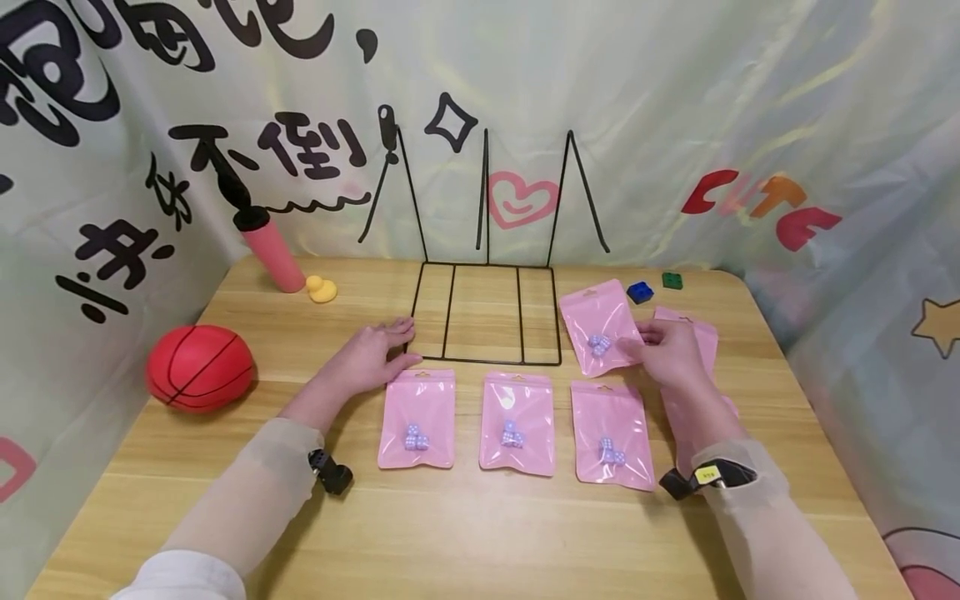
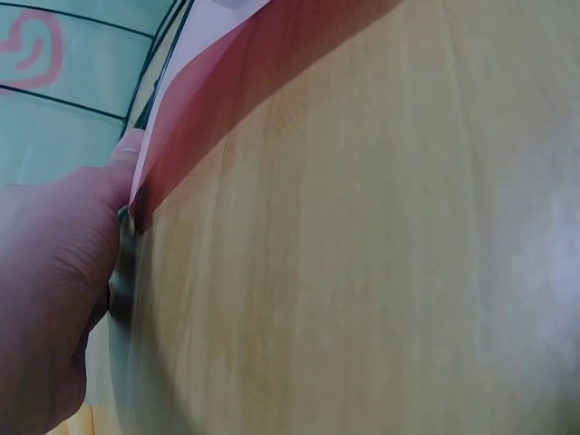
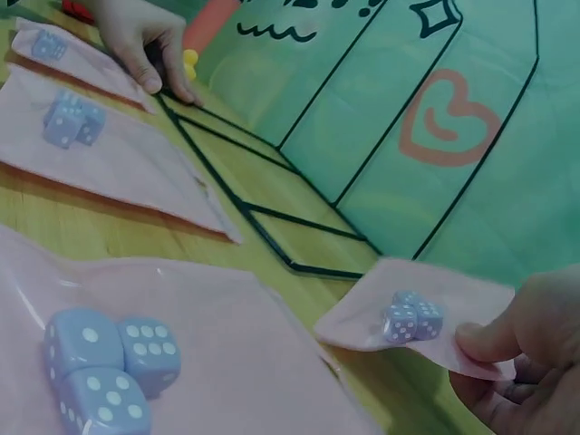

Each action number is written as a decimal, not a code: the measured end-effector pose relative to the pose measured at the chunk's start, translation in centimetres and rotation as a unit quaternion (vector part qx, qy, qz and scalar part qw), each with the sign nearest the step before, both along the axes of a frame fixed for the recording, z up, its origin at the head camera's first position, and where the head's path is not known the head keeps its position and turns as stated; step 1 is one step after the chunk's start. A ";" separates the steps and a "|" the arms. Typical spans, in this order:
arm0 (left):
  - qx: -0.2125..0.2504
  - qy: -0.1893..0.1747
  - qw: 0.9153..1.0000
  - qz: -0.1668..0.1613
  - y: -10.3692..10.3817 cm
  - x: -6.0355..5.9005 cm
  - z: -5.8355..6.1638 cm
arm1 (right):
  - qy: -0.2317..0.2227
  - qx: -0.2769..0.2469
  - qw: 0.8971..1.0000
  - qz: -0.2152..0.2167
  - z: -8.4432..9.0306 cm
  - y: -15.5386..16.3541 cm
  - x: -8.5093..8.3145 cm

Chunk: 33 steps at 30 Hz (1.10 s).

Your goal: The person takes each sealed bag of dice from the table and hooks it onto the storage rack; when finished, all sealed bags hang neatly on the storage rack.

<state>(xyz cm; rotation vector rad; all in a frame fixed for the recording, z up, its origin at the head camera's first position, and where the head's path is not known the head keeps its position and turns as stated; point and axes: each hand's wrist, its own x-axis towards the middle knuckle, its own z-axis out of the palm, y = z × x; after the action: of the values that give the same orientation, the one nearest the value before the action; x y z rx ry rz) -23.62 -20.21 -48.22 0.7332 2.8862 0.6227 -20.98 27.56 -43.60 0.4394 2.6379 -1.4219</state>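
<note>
My right hand [image 1: 667, 350] pinches the lower right edge of a pink pouch [image 1: 592, 304] between thumb and fingers. Small lavender dice [image 3: 412, 317] show through its front. The pouch is tilted beside the right side of a black wire rack [image 1: 487, 361]. At the rack's front left corner, my left hand [image 1: 372, 354] holds the wire with thumb and fingers. Just below that thumb lies another pink pouch [image 1: 417, 400]. A middle pouch [image 1: 517, 400] and a right pouch [image 1: 611, 412] continue the row, dice inside each. My right forearm partly hides more pink pouches [image 1: 705, 342].
Three black hooked prongs rise from the rack's back edge, against the printed curtain. On the left are a red ball [image 1: 200, 368], a yellow rubber duck [image 1: 322, 289] and a pink-and-black pump [image 1: 273, 250]. Blue [image 1: 640, 292] and green [image 1: 672, 281] toy bricks sit at the back right.
</note>
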 end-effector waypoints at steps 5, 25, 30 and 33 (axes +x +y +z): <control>0.001 -0.009 1.000 0.009 0.2 0.1 0.2 | 0.028 0.013 0.999 0.017 0.9 0.5 0.9; 0.009 -0.016 1.000 0.011 0.4 0.3 0.5 | 0.173 -0.202 0.963 0.033 4.2 -2.5 5.0; 0.008 -0.021 1.000 0.013 0.4 0.3 0.4 | 0.213 -0.258 0.941 0.053 4.9 -3.4 5.6; 0.008 -0.021 1.000 0.013 0.4 0.3 0.4 | 0.226 -0.268 0.935 0.057 5.4 -3.8 5.8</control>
<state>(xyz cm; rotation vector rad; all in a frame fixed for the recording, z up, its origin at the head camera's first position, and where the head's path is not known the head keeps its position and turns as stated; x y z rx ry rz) -23.31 -19.77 -47.86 0.6781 2.8602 0.6575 -15.17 23.76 -38.20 -0.1184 2.3436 -2.3182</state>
